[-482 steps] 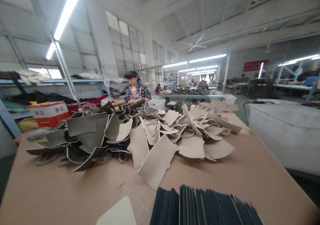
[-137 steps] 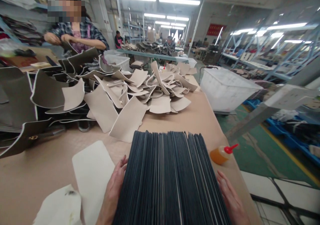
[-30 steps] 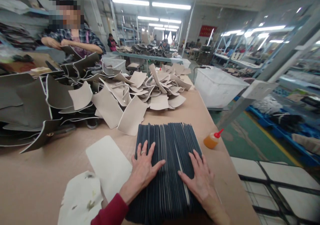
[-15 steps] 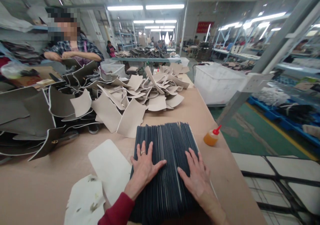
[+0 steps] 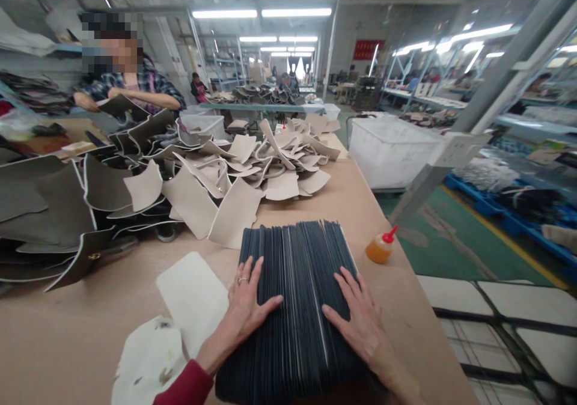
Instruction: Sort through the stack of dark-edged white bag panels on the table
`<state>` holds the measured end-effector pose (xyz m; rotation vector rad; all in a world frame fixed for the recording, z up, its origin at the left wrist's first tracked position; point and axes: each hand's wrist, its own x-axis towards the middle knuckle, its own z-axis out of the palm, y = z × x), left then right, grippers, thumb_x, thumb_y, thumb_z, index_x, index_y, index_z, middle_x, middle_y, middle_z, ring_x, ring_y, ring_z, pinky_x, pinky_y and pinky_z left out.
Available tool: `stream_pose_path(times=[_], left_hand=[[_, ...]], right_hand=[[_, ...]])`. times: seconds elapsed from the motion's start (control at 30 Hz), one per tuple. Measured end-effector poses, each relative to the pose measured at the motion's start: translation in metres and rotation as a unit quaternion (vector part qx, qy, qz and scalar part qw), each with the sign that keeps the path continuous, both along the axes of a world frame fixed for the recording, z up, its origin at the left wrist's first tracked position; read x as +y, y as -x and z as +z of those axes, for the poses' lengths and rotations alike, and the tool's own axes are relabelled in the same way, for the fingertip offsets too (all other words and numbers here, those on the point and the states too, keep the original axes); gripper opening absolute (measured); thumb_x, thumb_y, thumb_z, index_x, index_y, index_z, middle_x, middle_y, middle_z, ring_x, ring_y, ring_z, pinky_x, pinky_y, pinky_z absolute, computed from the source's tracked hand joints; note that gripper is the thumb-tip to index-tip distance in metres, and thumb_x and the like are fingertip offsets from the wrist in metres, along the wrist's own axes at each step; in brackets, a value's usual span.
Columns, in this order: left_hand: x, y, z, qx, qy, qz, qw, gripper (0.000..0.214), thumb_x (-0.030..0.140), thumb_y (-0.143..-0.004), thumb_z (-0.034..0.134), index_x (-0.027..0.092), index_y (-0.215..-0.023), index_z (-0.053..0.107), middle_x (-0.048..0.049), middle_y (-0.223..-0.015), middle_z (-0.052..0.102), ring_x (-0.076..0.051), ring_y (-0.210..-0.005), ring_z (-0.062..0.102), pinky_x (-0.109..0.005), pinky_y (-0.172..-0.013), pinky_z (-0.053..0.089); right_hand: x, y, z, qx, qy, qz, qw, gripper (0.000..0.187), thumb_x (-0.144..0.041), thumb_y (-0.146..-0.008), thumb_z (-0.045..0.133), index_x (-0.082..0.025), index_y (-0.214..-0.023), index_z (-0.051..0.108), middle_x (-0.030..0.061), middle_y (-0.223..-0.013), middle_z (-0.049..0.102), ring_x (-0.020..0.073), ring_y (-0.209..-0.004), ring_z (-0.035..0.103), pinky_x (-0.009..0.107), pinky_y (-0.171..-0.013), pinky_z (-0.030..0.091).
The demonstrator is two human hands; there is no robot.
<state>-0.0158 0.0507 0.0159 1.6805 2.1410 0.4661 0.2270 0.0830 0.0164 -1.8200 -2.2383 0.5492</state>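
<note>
Two bare hands on one row of thin dark-blue panels [image 5: 293, 315], packed side by side with edges up, near the front of the paper-brown bench [image 5: 67, 345]. Left hand [image 5: 243, 309] (ring on one finger, maroon sleeve [image 5: 187, 387] behind it) lies on the row's left part, fingers toward the far end, thumb reaching inward over the edges. Right hand [image 5: 360, 321] mirrors it on the right part, thumb also turned inward. Grip of each: fingers and thumb spread apart, laid flat on the panels, clamped on nothing. The row sits between and beneath the palms; its near end is in shadow, hard to read. Step in hand, as I judge it: steadying or evening the packed row. Edges look mostly level, though the far end is a little ragged and a pale line shows between panels near the right thumb. Next move would seem to call for matched pressure from both sides, lest the outer panels splay; picking out a single one would need fingertips worked into a gap. Left of the row: a pale panel [image 5: 192, 291] close by, then a stained white scrap [image 5: 151, 351]. Right: squeeze bottle [image 5: 378, 250], amber contents, red nozzle, near the bench edge. Beyond, a heap of beige bag pieces [image 5: 237, 213], apart from the hands.
</note>
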Motion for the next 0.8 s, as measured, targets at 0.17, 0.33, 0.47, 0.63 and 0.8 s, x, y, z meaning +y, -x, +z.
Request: stream_pose_path(times=[0.17,0.33,0.47,0.63,0.8], left_hand=[[0.002,0.025,-0.003,-0.097,-0.045,0.034,0.994,0.087,0.059,-0.075,0.048,0.009,-0.141,0.022,-0.0203,-0.149,0.017,-0.031,-0.138,0.015,-0.047,-0.111,0.019],[0.007,0.045,-0.016,-0.105,-0.068,0.047,0.991,0.085,0.061,-0.076,0.045,0.007,-0.139,0.025,-0.0207,-0.145,0.028,-0.030,-0.135,0.025,-0.047,-0.111,0.020],[0.009,0.052,-0.024,-0.129,-0.050,0.074,0.988,0.088,0.062,-0.077,0.045,0.007,-0.141,0.021,-0.0196,-0.145,0.030,-0.031,-0.134,0.027,-0.047,-0.112,0.019],[0.013,0.059,-0.014,-0.235,0.017,0.125,0.964,0.086,0.064,-0.082,0.034,0.011,-0.144,0.008,-0.0173,-0.151,0.016,-0.029,-0.139,0.017,-0.047,-0.113,0.013],[0.014,0.069,-0.001,-0.320,0.089,0.193,0.923,0.085,0.068,-0.082,0.027,0.019,-0.145,-0.002,-0.0176,-0.148,0.024,-0.032,-0.134,0.029,-0.051,-0.105,0.029]], right_hand=[[0.004,-0.020,-0.013,0.087,0.003,0.029,0.996,0.050,-0.044,-0.090,0.031,-0.024,-0.136,0.037,0.0036,-0.149,0.027,0.0274,-0.138,0.015,0.062,-0.106,0.023],[0.010,-0.035,-0.025,0.169,-0.064,-0.007,0.983,0.063,-0.047,-0.087,0.037,-0.011,-0.138,0.028,0.0157,-0.150,0.019,0.0240,-0.138,0.017,0.049,-0.112,0.020],[0.010,-0.036,-0.026,0.177,-0.038,-0.068,0.981,0.078,-0.056,-0.080,0.043,-0.006,-0.138,0.026,0.0180,-0.151,0.012,0.0265,-0.139,0.010,0.048,-0.113,0.015],[0.009,-0.035,-0.023,0.205,0.074,-0.085,0.972,0.090,-0.062,-0.075,0.041,-0.004,-0.141,0.017,0.0189,-0.149,0.020,0.0243,-0.138,0.018,0.044,-0.114,0.015],[0.010,-0.034,-0.023,0.201,0.095,-0.082,0.972,0.089,-0.062,-0.076,0.036,-0.005,-0.141,0.015,0.0167,-0.150,0.016,0.0223,-0.139,0.014,0.045,-0.114,0.012]])
